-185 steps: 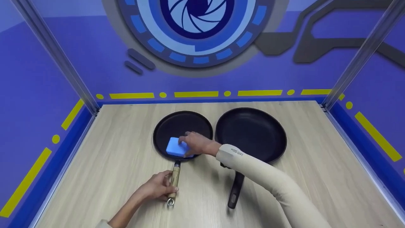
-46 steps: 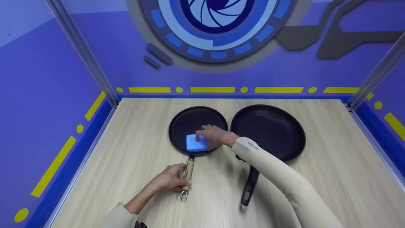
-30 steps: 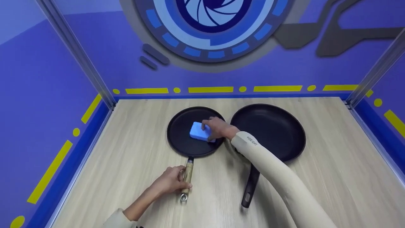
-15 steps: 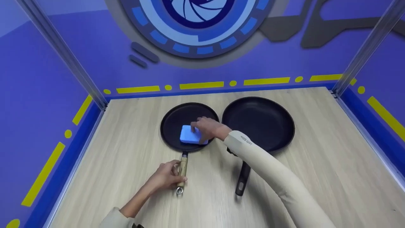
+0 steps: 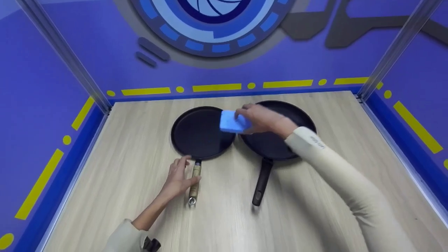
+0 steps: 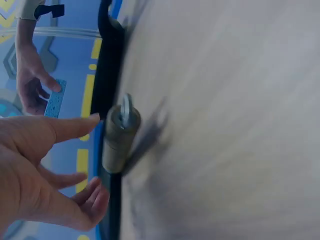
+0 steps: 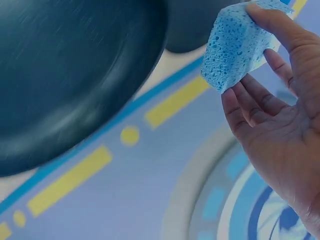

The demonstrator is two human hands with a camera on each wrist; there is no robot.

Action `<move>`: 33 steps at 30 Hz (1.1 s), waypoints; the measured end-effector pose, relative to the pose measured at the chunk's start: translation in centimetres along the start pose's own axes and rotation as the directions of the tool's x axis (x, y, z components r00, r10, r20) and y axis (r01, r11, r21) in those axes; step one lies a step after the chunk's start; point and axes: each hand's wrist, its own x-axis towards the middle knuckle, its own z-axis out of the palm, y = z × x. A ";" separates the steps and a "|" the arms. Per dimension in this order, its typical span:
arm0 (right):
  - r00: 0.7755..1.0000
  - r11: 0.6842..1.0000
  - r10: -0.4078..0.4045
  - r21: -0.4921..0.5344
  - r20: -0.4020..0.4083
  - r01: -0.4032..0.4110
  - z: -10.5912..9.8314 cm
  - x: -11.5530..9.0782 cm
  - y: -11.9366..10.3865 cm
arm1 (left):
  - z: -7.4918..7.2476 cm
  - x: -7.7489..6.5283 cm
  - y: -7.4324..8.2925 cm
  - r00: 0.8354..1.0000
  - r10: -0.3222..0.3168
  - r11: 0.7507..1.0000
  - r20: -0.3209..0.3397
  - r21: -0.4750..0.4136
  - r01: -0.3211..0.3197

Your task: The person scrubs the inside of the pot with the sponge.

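Observation:
My right hand [image 5: 262, 118] pinches a light blue sponge [image 5: 231, 121], lifted above the gap between two black pans. In the right wrist view the porous sponge [image 7: 235, 47] sits between thumb and fingertips. The flat, round pan [image 5: 199, 134] on the left has a wooden handle [image 5: 195, 178] ending in a metal ring. Beside that handle is my left hand [image 5: 177, 178], thumb and fingers spread; the left wrist view shows them apart from the wooden handle [image 6: 117, 142]. A deeper frying pan [image 5: 269, 145] stands on the right, partly covered by my right hand and forearm.
Both pans lie on a light wooden table [image 5: 224, 217], their handles toward me. The deeper pan's black handle [image 5: 261, 182] points to the near edge. Blue-purple panels [image 5: 105, 63] with yellow dashes enclose the back and sides.
The sponge, earlier moved about on the left pan, has been lifted up and to the right in my right hand. My left hand has let go of the wooden handle and its fingers have spread.

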 end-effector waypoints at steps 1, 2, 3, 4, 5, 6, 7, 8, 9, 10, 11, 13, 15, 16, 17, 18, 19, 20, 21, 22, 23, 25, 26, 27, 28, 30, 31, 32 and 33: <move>1.000 1.000 0.005 0.017 -0.024 -0.005 -0.5 -0.8 0.8 | 0.2 0.3 0.4 1.000 0.015 1.000 -0.017 -0.004 -0.015; 0.999 0.999 0.009 0.034 -0.047 -0.007 -1.0 -1.7 1.6 | 0.4 0.5 0.7 0.999 0.032 0.999 -0.025 -0.013 -0.032; 0.998 0.998 0.017 0.055 -0.064 -0.013 -1.5 -2.6 2.3 | 0.7 0.7 1.0 0.999 0.048 0.999 -0.022 -0.023 -0.049; 0.997 0.998 0.027 0.065 -0.078 -0.022 -2.0 -3.4 3.1 | 0.9 1.0 1.4 0.998 0.064 0.997 -0.016 -0.033 -0.064; 0.995 0.997 0.033 0.071 -0.093 -0.027 -2.5 -4.3 3.9 | 1.2 1.3 1.8 0.996 0.085 0.995 -0.007 -0.048 -0.085; 0.994 0.997 0.035 0.071 -0.106 -0.028 -3.0 -5.1 4.6 | 1.5 1.5 2.1 0.994 0.108 0.992 0.006 -0.073 -0.107; 0.993 0.997 0.045 0.069 -0.112 -0.037 -3.4 -5.9 5.3 | 1.9 1.7 2.4 0.991 0.135 0.986 0.020 -0.104 -0.132; 0.991 0.997 0.063 0.057 -0.115 -0.057 -3.8 -6.6 5.9 | 2.3 2.0 2.8 0.987 0.155 0.979 0.042 -0.141 -0.147; 0.990 0.995 0.088 0.047 -0.114 -0.083 -4.2 -7.3 6.4 | 2.7 2.2 3.2 0.983 0.172 0.972 0.066 -0.173 -0.158; 0.988 0.994 0.107 0.038 -0.115 -0.103 -4.4 -7.8 6.9 | 3.1 2.4 3.5 0.977 0.192 0.965 0.089 -0.198 -0.172; 0.986 0.992 0.125 0.032 -0.113 -0.122 -4.5 -8.3 7.3 | 3.5 2.5 3.8 0.970 0.211 0.957 0.118 -0.227 -0.180; 0.981 0.986 0.166 0.027 -0.102 -0.164 -4.4 -9.1 8.0 | 4.5 2.7 4.5 0.954 0.238 0.944 0.180 -0.276 -0.184; 0.977 0.981 0.192 0.026 -0.090 -0.191 -4.2 -9.6 8.6 | 5.5 2.8 5.1 0.940 0.251 0.938 0.233 -0.297 -0.177; 0.975 0.979 0.204 0.025 -0.085 -0.202 -3.9 -9.8 9.0 | 6.0 2.8 5.3 0.934 0.253 0.937 0.253 -0.303 -0.172; 0.973 0.976 0.216 0.024 -0.079 -0.215 -3.7 -10.0 9.2 | 6.5 2.8 5.6 0.929 0.253 0.935 0.272 -0.315 -0.162; 0.971 0.974 0.227 0.023 -0.074 -0.225 -3.4 -10.1 9.5 | 7.0 2.8 5.9 0.924 0.254 0.933 0.287 -0.325 -0.156; 0.970 0.972 0.236 0.024 -0.066 -0.235 -3.1 -10.0 9.7 | 7.5 2.9 6.1 0.920 0.251 0.932 0.301 -0.332 -0.146; 0.968 0.970 0.244 0.024 -0.057 -0.243 -2.8 -9.8 10.0 | 7.9 2.9 6.3 0.915 0.251 0.930 0.316 -0.342 -0.137; 0.966 0.967 0.253 0.022 -0.048 -0.252 -2.5 -9.7 10.2 | 8.3 3.0 6.5 0.909 0.251 0.927 0.333 -0.352 -0.127; 0.964 0.965 0.263 0.019 -0.038 -0.262 -2.2 -9.6 10.5 | 8.8 3.0 6.6 0.902 0.247 0.925 0.353 -0.363 -0.111; 0.962 0.963 0.270 0.017 -0.030 -0.270 -1.9 -9.5 10.7 | 9.2 3.0 6.8 0.893 0.243 0.919 0.380 -0.386 -0.086; 0.960 0.960 0.281 0.006 -0.019 -0.281 -1.4 -9.2 11.0 | 10.1 3.0 7.1 0.870 0.226 0.900 0.438 -0.435 -0.015; 0.958 0.958 0.286 -0.001 -0.017 -0.287 -1.1 -9.1 11.2 | 10.4 3.1 7.2 0.858 0.215 0.889 0.467 -0.457 0.026; 0.956 0.957 0.291 -0.007 -0.017 -0.292 -0.8 -9.0 11.5 | 10.8 3.1 7.3 0.846 0.204 0.877 0.493 -0.477 0.066; 0.955 0.955 0.296 -0.010 -0.018 -0.296 -0.5 -9.0 11.6 | 11.2 3.2 7.4 0.835 0.193 0.862 0.516 -0.495 0.107; 0.955 0.955 0.295 -0.013 -0.023 -0.295 0.0 -8.8 12.0 | 11.8 3.4 7.4 0.818 0.179 0.835 0.547 -0.525 0.168; 0.957 0.957 0.290 -0.015 -0.028 -0.290 0.4 -8.7 12.2 | 12.1 3.4 7.5 0.813 0.170 0.826 0.556 -0.531 0.191; 0.959 0.959 0.281 -0.017 -0.034 -0.282 0.8 -8.6 12.4 | 12.4 3.5 7.5 0.810 0.162 0.815 0.563 -0.539 0.211; 0.962 0.962 0.271 -0.019 -0.042 -0.272 1.2 -8.5 12.5 | 12.6 3.5 7.5 0.808 0.155 0.804 0.569 -0.548 0.231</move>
